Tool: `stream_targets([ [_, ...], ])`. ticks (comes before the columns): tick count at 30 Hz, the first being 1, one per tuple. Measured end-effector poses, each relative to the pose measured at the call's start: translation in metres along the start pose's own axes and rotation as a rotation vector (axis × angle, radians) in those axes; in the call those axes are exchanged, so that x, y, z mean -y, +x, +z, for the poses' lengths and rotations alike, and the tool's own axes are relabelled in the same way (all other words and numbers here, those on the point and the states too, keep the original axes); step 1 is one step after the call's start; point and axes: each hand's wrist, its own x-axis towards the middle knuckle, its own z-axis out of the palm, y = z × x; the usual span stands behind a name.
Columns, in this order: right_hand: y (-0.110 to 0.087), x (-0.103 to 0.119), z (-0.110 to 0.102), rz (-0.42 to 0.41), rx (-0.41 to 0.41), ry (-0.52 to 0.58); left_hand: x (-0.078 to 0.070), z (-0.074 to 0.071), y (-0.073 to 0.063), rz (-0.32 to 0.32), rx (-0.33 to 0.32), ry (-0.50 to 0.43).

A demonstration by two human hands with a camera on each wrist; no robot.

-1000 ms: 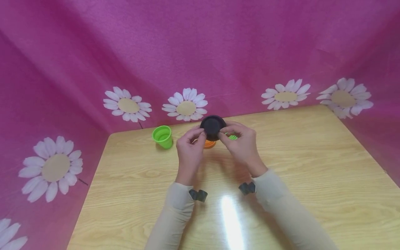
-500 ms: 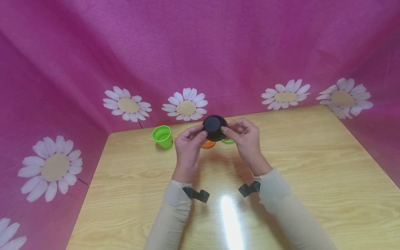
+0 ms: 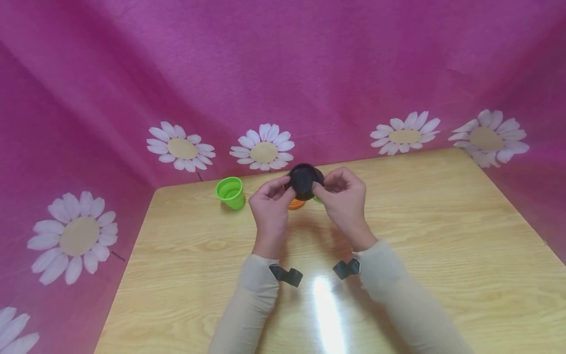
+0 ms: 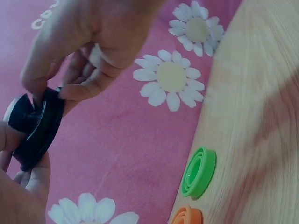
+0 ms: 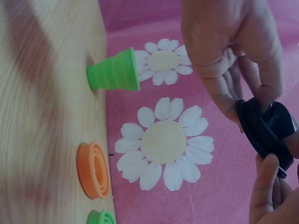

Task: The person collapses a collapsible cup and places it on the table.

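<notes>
The black piece is held in the air between the left hand and the right hand, apart from the table. It cannot be called nearer to one hand than to the other, because it is pinched by both, at its left side and at its right side. In each hand the thumb is set on the side turned to the person and the fingers are bent toward the rim, with only the piece left between them. The axis through its middle seems to be directed from the person toward the pink cloth, the narrow end being turned to the person; along this line, it is judged, a push of the thumbs would have to be given.

The piece is round and wholly black. In the wrist views it is seen from the side: a broad rim, with a narrower, short part standing out of it. It may be judged a folding cup, partly pressed together. On the table an orange ring, a green ring and, farther left, an upright green cup are seen.
</notes>
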Motion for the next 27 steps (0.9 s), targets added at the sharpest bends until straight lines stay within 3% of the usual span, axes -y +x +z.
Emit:
stream_targets([
  [6, -0.005, 0.027, 0.005, -0.056, -0.012, -0.098, 0.003, 0.004, -0.004, 0.127, 0.0, 0.087],
  [9, -0.003, 0.028, 0.002, -0.089, 0.03, -0.131, 0.004, 0.003, -0.004, 0.193, 0.061, 0.097],
  [13, 0.003, 0.011, -0.004, -0.156, 0.113, -0.106, 0.001, 0.0, -0.001, 0.276, 0.172, 0.155],
  [16, 0.009, -0.003, -0.008, -0.234, 0.179, -0.132, -0.002, -0.002, 0.002, 0.313, 0.236, 0.228],
  [22, 0.013, -0.007, -0.015, -0.471, 0.274, -0.35, -0.011, -0.006, 0.006, 0.379, 0.316, 0.364],
  [27, 0.013, -0.002, -0.015, -0.637, 0.336, -0.526, -0.011, -0.005, 0.003, 0.585, 0.288, 0.542],
])
